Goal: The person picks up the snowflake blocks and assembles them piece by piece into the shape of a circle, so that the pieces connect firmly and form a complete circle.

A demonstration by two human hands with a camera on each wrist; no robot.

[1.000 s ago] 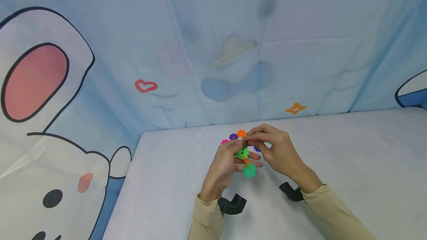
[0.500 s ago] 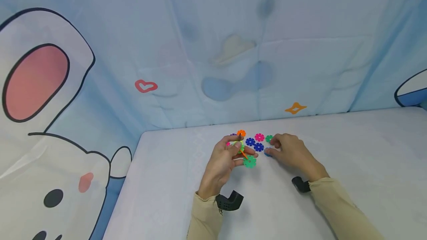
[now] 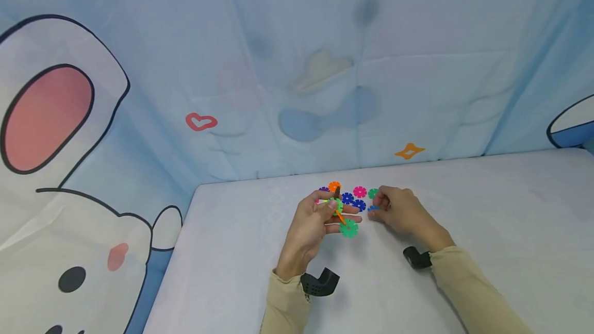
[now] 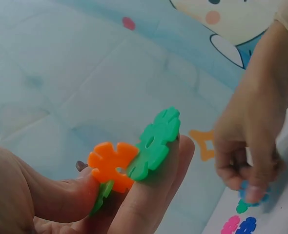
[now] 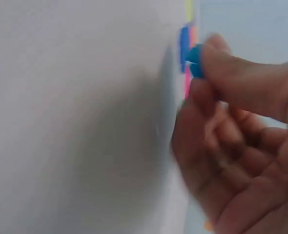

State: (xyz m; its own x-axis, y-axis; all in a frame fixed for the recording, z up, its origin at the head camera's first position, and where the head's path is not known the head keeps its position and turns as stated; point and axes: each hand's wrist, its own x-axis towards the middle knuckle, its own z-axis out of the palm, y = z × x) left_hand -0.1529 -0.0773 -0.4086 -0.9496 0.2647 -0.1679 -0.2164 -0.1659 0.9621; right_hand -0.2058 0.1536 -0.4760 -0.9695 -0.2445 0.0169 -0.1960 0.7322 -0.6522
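Observation:
My left hand (image 3: 303,226) holds a chain of flower-shaped interlocking discs between thumb and fingers. The chain has a teal-green disc (image 4: 156,144), an orange disc (image 4: 112,163) slotted into it, and a lighter green disc (image 3: 335,206) at the thumb. A brown piece (image 3: 337,192) sticks up above the left thumb. To the right, low over the table, my right hand (image 3: 408,215) pinches a blue disc (image 5: 196,61) between thumb and index finger. Most of that disc is hidden by the fingers in the head view.
Loose discs lie beyond the hands: orange (image 3: 334,186), purple (image 3: 323,189), pink (image 3: 360,191), dark blue (image 3: 347,198) and green (image 3: 373,193). A white-covered table (image 3: 232,251) meets a printed blue curtain (image 3: 278,66) at the back. Black cameras sit on both wrists.
My right hand has left the chain and moved right to the table, where it now pinches the blue disc. The left hand still holds the chain and has moved only slightly.

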